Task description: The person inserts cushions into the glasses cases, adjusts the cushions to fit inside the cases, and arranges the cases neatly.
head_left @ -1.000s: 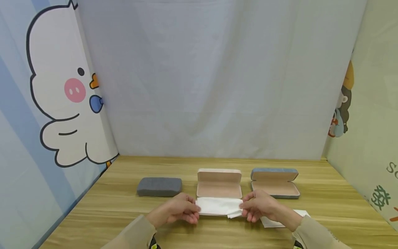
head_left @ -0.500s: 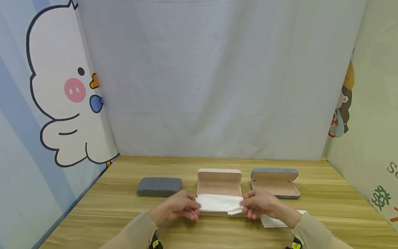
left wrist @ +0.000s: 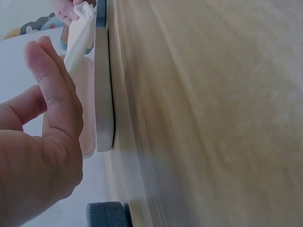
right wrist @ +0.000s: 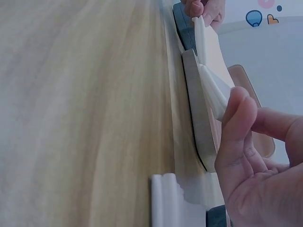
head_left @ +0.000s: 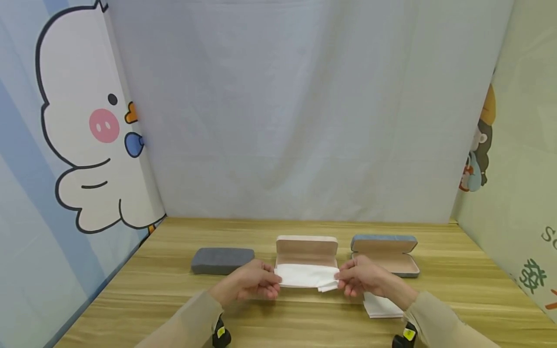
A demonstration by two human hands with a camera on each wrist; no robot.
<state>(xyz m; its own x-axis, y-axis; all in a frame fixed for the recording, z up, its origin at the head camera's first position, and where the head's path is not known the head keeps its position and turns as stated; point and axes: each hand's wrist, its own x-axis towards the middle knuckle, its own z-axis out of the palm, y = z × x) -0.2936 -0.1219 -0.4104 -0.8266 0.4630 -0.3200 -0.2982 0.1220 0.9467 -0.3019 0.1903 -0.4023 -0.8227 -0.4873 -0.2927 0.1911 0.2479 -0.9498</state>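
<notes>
Head view, left hand [head_left: 254,280] and right hand [head_left: 363,277] pinching cloth [head_left: 306,276] above open white case [head_left: 306,250], gray case [head_left: 223,261] closed

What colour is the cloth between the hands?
Plain white; the cloth shows best in the head view.

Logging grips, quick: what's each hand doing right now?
Left hand: holding the left end of the folded white cloth, pinched.
Right hand: pinching the same cloth's right end.

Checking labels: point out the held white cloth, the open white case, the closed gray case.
White cloth [head_left: 306,275]: head view, middle of its folded face.
Open white case [head_left: 306,249]: head view, raised lid's lining.
Closed gray case [head_left: 223,258]: head view, top of its lid.
</notes>
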